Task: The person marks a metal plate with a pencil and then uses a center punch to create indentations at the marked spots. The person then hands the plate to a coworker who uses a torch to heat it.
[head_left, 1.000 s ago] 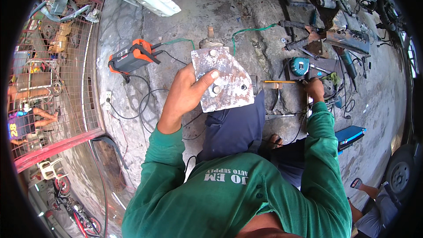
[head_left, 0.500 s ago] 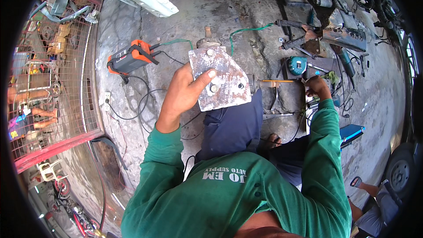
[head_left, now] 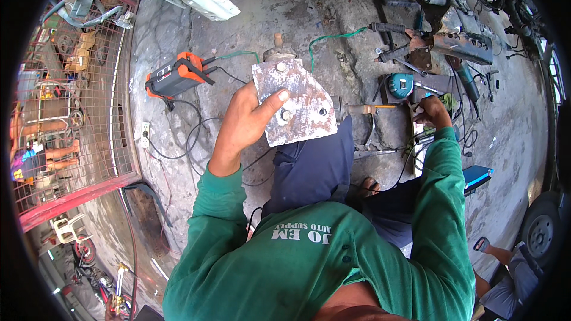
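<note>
A flat, worn metal plate (head_left: 303, 110) with peeling pale paint and rust stands above my knee. Two bolt heads and a dark hole show on its face. My left hand (head_left: 242, 116) grips its left edge, thumb laid across the front. Behind it, a round metal part (head_left: 279, 53) with a short stub shows above, and a dark cylindrical part shows at its right. My right hand (head_left: 433, 112) is out to the right with fingers curled; what they hold is hard to make out. A thin yellow-orange stick (head_left: 386, 106) points toward those fingers.
An orange-and-black welding machine (head_left: 176, 75) with cables sits on the concrete at left. Right of me lie a teal tape measure (head_left: 399, 85), a teal power tool (head_left: 467, 83), a blue box (head_left: 477, 177) and metal parts. Another person's leg (head_left: 499, 255) is at lower right.
My left hand and the plate have shifted slightly left and up. My right hand has moved a little to the right, and less of the yellow-orange stick shows.
</note>
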`<state>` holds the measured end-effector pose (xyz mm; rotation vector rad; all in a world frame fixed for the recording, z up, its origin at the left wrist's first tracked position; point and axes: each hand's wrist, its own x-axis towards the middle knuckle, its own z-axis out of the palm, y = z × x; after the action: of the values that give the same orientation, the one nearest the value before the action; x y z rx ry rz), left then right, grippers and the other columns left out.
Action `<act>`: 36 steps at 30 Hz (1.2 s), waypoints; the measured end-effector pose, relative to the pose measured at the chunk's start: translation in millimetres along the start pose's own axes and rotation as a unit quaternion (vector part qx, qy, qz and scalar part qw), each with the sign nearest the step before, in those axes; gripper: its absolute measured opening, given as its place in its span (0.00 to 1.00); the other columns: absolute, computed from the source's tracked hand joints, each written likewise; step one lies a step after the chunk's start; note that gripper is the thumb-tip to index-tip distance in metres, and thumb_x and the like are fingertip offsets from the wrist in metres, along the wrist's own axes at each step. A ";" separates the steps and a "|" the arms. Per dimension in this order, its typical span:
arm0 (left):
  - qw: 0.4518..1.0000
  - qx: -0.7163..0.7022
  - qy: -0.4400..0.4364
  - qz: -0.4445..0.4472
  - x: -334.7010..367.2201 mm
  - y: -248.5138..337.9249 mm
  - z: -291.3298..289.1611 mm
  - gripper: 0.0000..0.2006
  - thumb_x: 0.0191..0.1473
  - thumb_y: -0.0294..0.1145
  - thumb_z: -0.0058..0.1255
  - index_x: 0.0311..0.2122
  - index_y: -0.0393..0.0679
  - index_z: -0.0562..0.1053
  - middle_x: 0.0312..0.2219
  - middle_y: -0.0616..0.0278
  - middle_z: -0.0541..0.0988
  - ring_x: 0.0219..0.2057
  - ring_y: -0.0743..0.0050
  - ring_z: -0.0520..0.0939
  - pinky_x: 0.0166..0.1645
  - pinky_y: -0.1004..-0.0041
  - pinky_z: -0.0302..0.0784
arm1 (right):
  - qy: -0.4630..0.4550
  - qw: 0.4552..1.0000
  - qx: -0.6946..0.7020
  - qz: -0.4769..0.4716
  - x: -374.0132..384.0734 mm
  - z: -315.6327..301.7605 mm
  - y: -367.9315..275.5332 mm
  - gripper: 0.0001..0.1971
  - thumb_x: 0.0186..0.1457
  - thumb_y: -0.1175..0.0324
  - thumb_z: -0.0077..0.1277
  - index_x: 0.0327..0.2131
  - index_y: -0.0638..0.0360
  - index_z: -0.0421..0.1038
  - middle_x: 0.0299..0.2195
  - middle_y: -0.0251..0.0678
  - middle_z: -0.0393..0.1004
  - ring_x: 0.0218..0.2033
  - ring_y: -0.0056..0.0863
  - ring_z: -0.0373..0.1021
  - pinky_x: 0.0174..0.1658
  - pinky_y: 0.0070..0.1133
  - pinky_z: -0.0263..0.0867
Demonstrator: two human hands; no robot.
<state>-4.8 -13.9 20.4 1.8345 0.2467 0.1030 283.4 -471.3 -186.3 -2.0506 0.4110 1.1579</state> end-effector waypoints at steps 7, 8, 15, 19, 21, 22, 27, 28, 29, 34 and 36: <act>1.000 -0.015 -0.003 -0.006 0.0 1.3 1.5 0.16 0.63 0.34 0.53 0.51 0.35 0.75 0.41 0.59 0.83 0.42 0.74 0.80 0.49 0.69 0.75 | -0.005 0.991 -0.129 -0.025 28.8 -3.1 13.3 0.09 0.58 0.75 0.50 0.35 0.73 0.77 0.29 0.50 0.81 0.26 0.40 0.81 0.24 0.33 0.78; 1.000 -0.023 -0.004 -0.005 0.8 1.7 2.3 0.16 0.63 0.33 0.53 0.51 0.35 0.75 0.41 0.59 0.83 0.42 0.74 0.80 0.49 0.70 0.75 | 0.011 0.964 -0.259 -0.065 35.7 -8.9 9.5 0.09 0.57 0.74 0.51 0.34 0.71 0.77 0.28 0.49 0.81 0.25 0.38 0.81 0.25 0.32 0.77; 0.999 -0.021 -0.007 -0.024 0.5 2.5 1.8 0.16 0.63 0.33 0.53 0.51 0.35 0.75 0.41 0.60 0.83 0.42 0.75 0.80 0.49 0.70 0.75 | 0.341 0.789 -0.331 -0.390 13.2 16.4 -12.8 0.07 0.54 0.71 0.56 0.28 0.65 0.77 0.23 0.37 0.80 0.25 0.26 0.77 0.31 0.25 0.71; 1.000 -0.020 0.004 -0.016 -2.3 1.0 1.9 0.16 0.62 0.34 0.54 0.50 0.35 0.75 0.40 0.60 0.83 0.41 0.76 0.80 0.49 0.70 0.75 | 0.192 0.900 -0.058 -0.387 -53.9 41.8 -56.3 0.05 0.50 0.78 0.60 0.29 0.63 0.72 0.20 0.29 0.72 0.21 0.16 0.66 0.27 0.19 0.64; 1.000 -0.020 0.002 -0.012 1.3 1.1 4.0 0.16 0.62 0.34 0.54 0.50 0.35 0.76 0.40 0.60 0.83 0.41 0.76 0.80 0.48 0.70 0.75 | 0.159 0.895 -0.034 -0.415 -77.3 36.7 -64.5 0.04 0.51 0.79 0.59 0.28 0.63 0.73 0.21 0.28 0.73 0.22 0.15 0.67 0.27 0.19 0.64; 1.000 -0.018 0.003 -0.014 1.3 0.1 4.1 0.16 0.62 0.34 0.54 0.50 0.35 0.76 0.40 0.60 0.83 0.41 0.76 0.80 0.48 0.70 0.75 | 0.140 0.892 -0.023 -0.429 -88.0 36.1 -68.7 0.04 0.52 0.79 0.59 0.28 0.63 0.73 0.22 0.28 0.74 0.23 0.15 0.67 0.27 0.19 0.64; 0.999 -0.011 0.004 -0.031 1.1 2.3 1.2 0.15 0.62 0.34 0.54 0.49 0.34 0.76 0.39 0.60 0.83 0.40 0.76 0.80 0.47 0.70 0.75 | 0.148 0.881 -0.022 -0.449 -190.4 21.3 -98.7 0.06 0.52 0.80 0.59 0.34 0.65 0.74 0.29 0.28 0.76 0.30 0.16 0.71 0.35 0.17 0.68; 0.999 -0.017 -0.001 -0.027 3.5 1.1 2.0 0.15 0.62 0.34 0.54 0.48 0.34 0.76 0.38 0.60 0.83 0.40 0.76 0.80 0.47 0.70 0.75 | 0.170 0.863 -0.022 -0.475 -230.1 18.5 -99.1 0.06 0.53 0.80 0.59 0.34 0.64 0.73 0.31 0.28 0.76 0.33 0.16 0.72 0.37 0.17 0.68; 1.000 -0.010 0.004 -0.027 1.8 1.8 1.2 0.15 0.62 0.34 0.54 0.48 0.34 0.76 0.38 0.60 0.83 0.40 0.76 0.80 0.47 0.70 0.75 | 0.183 0.852 -0.023 -0.490 -257.0 16.0 -94.9 0.05 0.54 0.81 0.58 0.34 0.64 0.73 0.33 0.29 0.75 0.34 0.16 0.71 0.38 0.16 0.67; 0.999 -0.006 -0.011 -0.030 3.0 1.8 1.5 0.21 0.63 0.40 0.54 0.52 0.32 0.73 0.41 0.59 0.82 0.42 0.74 0.80 0.49 0.70 0.75 | 0.283 0.631 0.273 -0.668 -322.7 -53.8 -0.9 0.06 0.57 0.85 0.50 0.38 0.69 0.74 0.44 0.49 0.73 0.38 0.31 0.72 0.37 0.22 0.69; 0.999 0.000 -0.008 -0.032 2.6 2.2 2.1 0.21 0.62 0.40 0.54 0.52 0.32 0.73 0.41 0.59 0.82 0.42 0.74 0.79 0.49 0.70 0.75 | 0.215 0.614 0.334 -0.683 -311.5 -77.9 44.4 0.06 0.57 0.83 0.52 0.38 0.68 0.73 0.47 0.50 0.73 0.40 0.31 0.73 0.37 0.22 0.70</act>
<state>-1.6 -15.9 21.8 1.8245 0.2937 0.0450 135.2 -581.8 80.0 -1.2449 -0.4721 -0.4315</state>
